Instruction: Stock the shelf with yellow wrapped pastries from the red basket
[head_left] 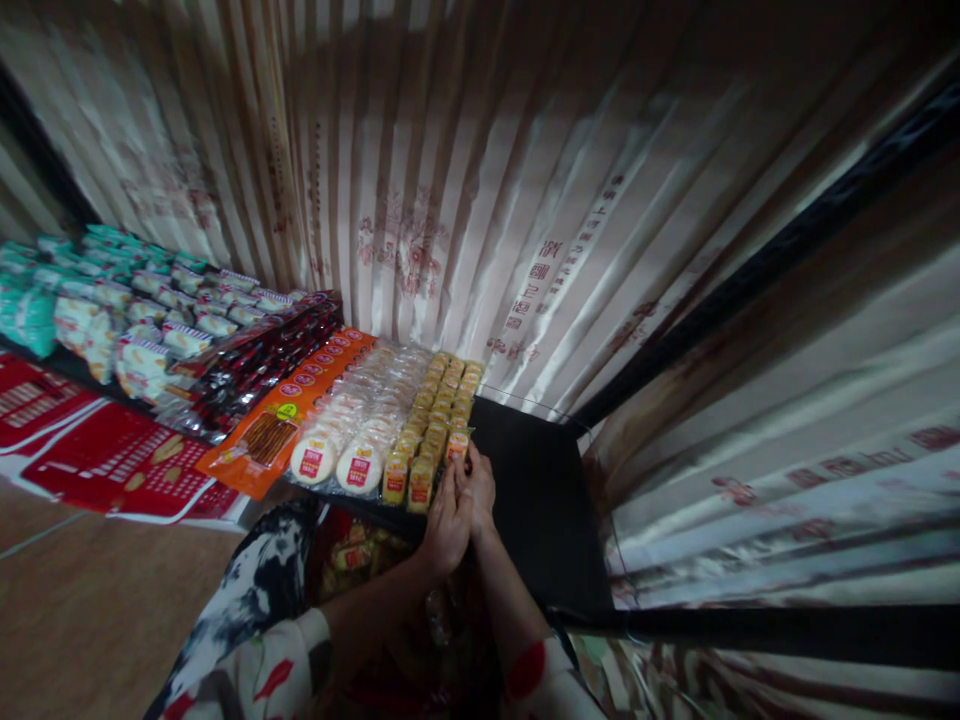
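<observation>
Both my hands meet at the front of a black display shelf. My left hand and my right hand are closed together on a small yellow-and-red snack packet. That packet stands at the near end of the rightmost row of yellow packets. Next to these rows lie round white cakes in clear wrap. My sleeves are white with red and black patches.
An orange snack pack, dark red packets and green-and-white packets fill the shelf leftward. A striped satin curtain hangs behind. Red printed boards lean below the shelf. A bag of snacks sits under my arms.
</observation>
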